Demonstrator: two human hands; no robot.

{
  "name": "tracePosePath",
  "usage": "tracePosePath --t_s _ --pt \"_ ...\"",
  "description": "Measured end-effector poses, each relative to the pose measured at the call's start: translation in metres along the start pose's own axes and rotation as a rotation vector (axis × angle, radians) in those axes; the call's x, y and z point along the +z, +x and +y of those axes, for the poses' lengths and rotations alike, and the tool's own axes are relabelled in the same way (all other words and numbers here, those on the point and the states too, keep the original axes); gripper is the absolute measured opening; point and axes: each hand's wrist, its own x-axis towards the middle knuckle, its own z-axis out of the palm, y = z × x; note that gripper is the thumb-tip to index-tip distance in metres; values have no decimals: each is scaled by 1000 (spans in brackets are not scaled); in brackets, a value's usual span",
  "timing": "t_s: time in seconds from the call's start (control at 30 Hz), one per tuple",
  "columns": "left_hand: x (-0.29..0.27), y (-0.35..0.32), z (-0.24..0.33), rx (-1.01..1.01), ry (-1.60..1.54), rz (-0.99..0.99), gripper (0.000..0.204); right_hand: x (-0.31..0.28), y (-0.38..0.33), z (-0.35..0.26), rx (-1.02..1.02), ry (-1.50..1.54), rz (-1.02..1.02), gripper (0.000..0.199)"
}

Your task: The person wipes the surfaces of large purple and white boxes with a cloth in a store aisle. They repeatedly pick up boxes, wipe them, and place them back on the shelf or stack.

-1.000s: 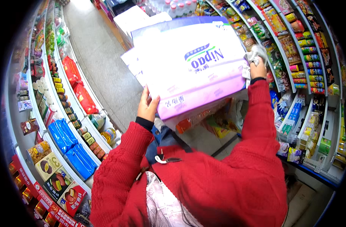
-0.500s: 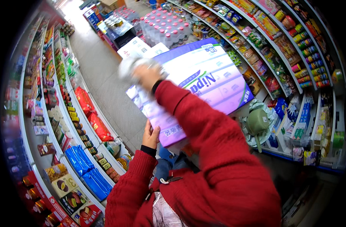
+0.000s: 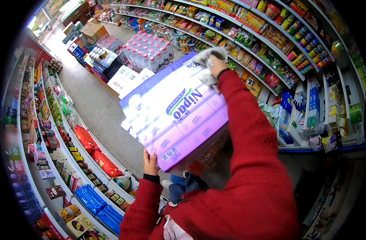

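Note:
A large purple and white plastic-wrapped pack of tissues (image 3: 179,106) lies tilted in front of me. At its near left corner, my left hand (image 3: 150,163) grips the edge, the thumb showing beside the wrap. My right hand (image 3: 217,66) is closed on a crumpled grey-white cloth (image 3: 210,55) at the far right corner of the pack. Part of the cloth hangs down against the pack's top face. My right sleeve passes beside the pack's right end. What bears the pack from below is hidden.
Shelves of packaged goods (image 3: 247,44) curve along the far and right sides. Another shelf row with red bags (image 3: 85,138) and blue packs (image 3: 91,200) runs along the left. Beyond the tissues stand shrink-wrapped bottles (image 3: 147,50) and cartons (image 3: 125,78). Grey floor (image 3: 95,96) shows between.
My right hand has swept the cloth from the pack's left side to its far right corner. My left hand stays at the near left corner. The view has shifted.

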Motion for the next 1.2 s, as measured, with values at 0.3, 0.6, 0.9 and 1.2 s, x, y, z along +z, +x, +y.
tracePosePath --t_s 0.3,0.6,0.9,1.2 --pt "-44 -18 -7 165 35 -26 58 -67 -191 61 3 649 -43 37" --pt "-47 -27 2 143 110 100 68 -22 -89 53 152 899 -148 36" --pt "-57 -28 -5 148 49 91 67 60 18 -47 -204 363 132 43" --pt "-52 -21 -25 178 35 162 58 -33 -189 69 -70 686 -3 39"
